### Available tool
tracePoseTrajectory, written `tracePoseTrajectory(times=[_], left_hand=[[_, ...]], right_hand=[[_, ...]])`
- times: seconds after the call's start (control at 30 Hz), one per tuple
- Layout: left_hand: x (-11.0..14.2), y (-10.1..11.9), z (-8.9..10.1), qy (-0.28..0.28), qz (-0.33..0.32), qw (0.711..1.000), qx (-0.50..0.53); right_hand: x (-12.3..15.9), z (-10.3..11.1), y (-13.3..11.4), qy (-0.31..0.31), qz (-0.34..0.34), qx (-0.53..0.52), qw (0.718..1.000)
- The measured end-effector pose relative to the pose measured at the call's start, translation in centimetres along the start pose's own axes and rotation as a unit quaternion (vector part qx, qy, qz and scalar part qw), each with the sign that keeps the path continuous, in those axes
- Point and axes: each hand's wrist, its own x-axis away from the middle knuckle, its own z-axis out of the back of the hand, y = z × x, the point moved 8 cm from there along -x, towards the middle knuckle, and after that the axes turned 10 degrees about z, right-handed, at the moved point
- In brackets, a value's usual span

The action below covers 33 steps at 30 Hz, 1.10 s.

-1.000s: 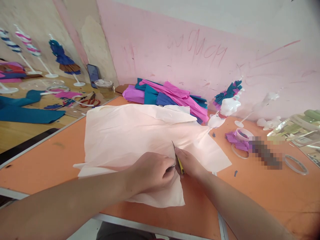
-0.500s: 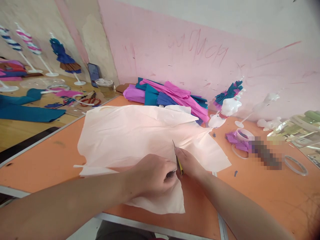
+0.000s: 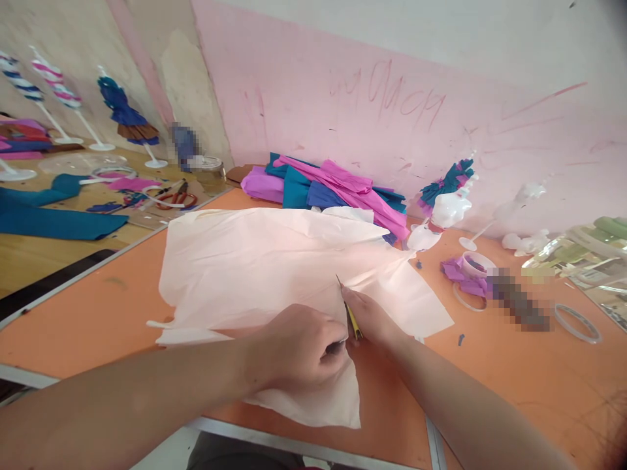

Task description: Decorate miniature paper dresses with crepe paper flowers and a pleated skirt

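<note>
A thin, creased white sheet [image 3: 255, 261], paper or cloth, is spread over the orange table in front of me. My left hand [image 3: 301, 343] is curled closed on its near part, and a loose flap hangs toward the table's front edge. Close by on the right, my right hand [image 3: 372, 320] grips a small pointed cutting tool [image 3: 353, 321] with yellow and black on it. Its thin dark tip points away from me over the sheet. The fingers hide much of the tool, so its exact kind is unclear. The two hands nearly touch.
Behind the sheet lies a pile of pink, teal and purple material [image 3: 333, 183]. Small white mannequins [image 3: 450, 209] and a tape roll [image 3: 477, 264] stand at right. On the left wooden table are orange-handled scissors [image 3: 179, 197], teal strips [image 3: 59, 219] and a dressed mannequin [image 3: 127, 117].
The sheet's left edge has shifted slightly right, and its near flap hangs a little lower. Both hands keep nearly the same place and grip.
</note>
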Motion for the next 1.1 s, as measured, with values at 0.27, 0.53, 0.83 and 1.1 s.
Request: tracePoseTrajectory(times=[0.27, 0.53, 0.83, 1.1], left_hand=[[0.2, 0.4, -0.3, -0.021, -0.019, 1.0, 0.012], [0.5, 0.9, 0.0, -0.019, -0.027, 0.999, 0.027], [1.1, 2.1, 0.9, -0.006, -0.05, 0.998, 0.024], [1.2, 2.0, 0.3, -0.011, -0.053, 0.998, 0.032]], right_hand=[[-0.1, 0.3, -0.1, 0.026, 0.03, 0.017, 0.999], [-0.1, 0.2, 0.0, 0.025, 0.005, 0.013, 1.0], [0.0, 0.5, -0.3, 0.05, 0.002, 0.006, 0.999], [0.1, 0.6, -0.5, 0.054, 0.019, 0.024, 0.998]])
